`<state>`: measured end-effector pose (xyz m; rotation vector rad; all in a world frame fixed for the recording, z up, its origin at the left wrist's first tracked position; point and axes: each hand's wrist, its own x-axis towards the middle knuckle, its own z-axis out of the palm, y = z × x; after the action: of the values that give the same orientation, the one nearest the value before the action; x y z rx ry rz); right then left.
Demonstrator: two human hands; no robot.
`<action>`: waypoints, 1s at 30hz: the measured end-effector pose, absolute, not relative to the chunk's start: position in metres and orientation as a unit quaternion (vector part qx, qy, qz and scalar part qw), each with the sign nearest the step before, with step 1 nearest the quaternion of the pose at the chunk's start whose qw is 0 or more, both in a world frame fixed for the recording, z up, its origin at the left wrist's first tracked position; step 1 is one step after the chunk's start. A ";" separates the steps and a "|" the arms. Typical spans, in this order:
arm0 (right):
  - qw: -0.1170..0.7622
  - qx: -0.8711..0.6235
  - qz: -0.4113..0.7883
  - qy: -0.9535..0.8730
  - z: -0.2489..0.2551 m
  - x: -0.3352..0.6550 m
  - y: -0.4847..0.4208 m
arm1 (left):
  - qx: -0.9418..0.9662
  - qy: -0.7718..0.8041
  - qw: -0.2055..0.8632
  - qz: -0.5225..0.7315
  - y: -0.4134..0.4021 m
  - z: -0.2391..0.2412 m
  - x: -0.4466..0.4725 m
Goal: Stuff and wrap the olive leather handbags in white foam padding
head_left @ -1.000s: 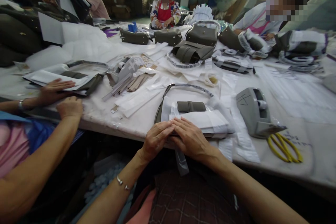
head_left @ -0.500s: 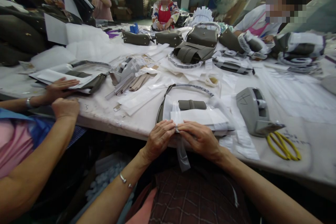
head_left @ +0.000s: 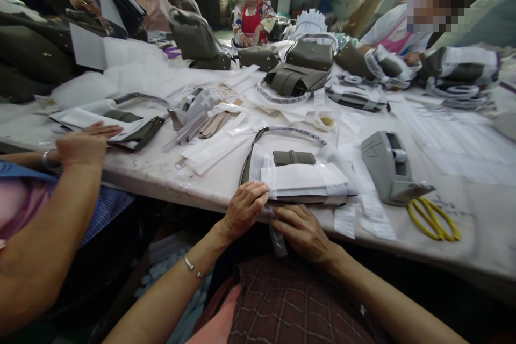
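In front of me a grey-green handbag (head_left: 242,169) lies flat at the table's edge, its handle wrapped in plastic. White paper (head_left: 302,179) covers its front and a dark tab shows above the paper. My left hand (head_left: 246,207) is closed on the bag's lower left edge, fingers together on top. Just below that edge, my right hand (head_left: 304,231) pinches a clear plastic strip (head_left: 279,242) that hangs over the table's rim; its fingertips are partly hidden under the bag.
Right of the bag stand a grey tape dispenser (head_left: 382,169) and yellow-handled scissors (head_left: 433,219). A co-worker's hand (head_left: 86,142) presses on another bag (head_left: 151,131) at left. Paper strips (head_left: 213,150) lie between. More handbags (head_left: 302,72) and several people are across the table.
My right hand has moved down from the bag's front edge to below it, with the strip. My left hand has stayed nearly in place. A bag at the back left is now raised.
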<state>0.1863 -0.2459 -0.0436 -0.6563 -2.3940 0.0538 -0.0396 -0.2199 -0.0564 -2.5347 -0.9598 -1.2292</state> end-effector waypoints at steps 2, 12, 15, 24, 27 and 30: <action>0.362 -0.257 0.055 -0.895 -0.035 0.179 -0.242 | -0.849 -0.323 0.090 -0.409 -0.220 -0.055 -0.039; 0.467 -0.466 0.334 -0.673 0.005 0.155 -0.230 | -0.853 -0.337 0.141 -0.372 -0.223 -0.047 -0.032; 0.459 -0.503 0.394 -0.618 0.013 0.151 -0.227 | -0.846 -0.340 0.167 -0.376 -0.222 -0.049 -0.027; 0.471 -0.426 0.351 -0.689 0.026 0.166 -0.218 | -0.868 -0.305 0.160 -0.359 -0.190 -0.021 -0.041; 0.440 -0.351 0.299 -0.771 0.012 0.177 -0.225 | -0.888 -0.295 0.156 -0.316 -0.177 -0.005 -0.049; 0.401 -0.306 0.263 -0.822 -0.010 0.183 -0.232 | -0.902 -0.289 0.155 -0.282 -0.166 0.011 -0.054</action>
<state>0.1829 -0.2323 -0.0100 -0.7727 -2.0794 0.6662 -0.0537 -0.1655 0.0106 -2.5837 -0.8280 -0.8082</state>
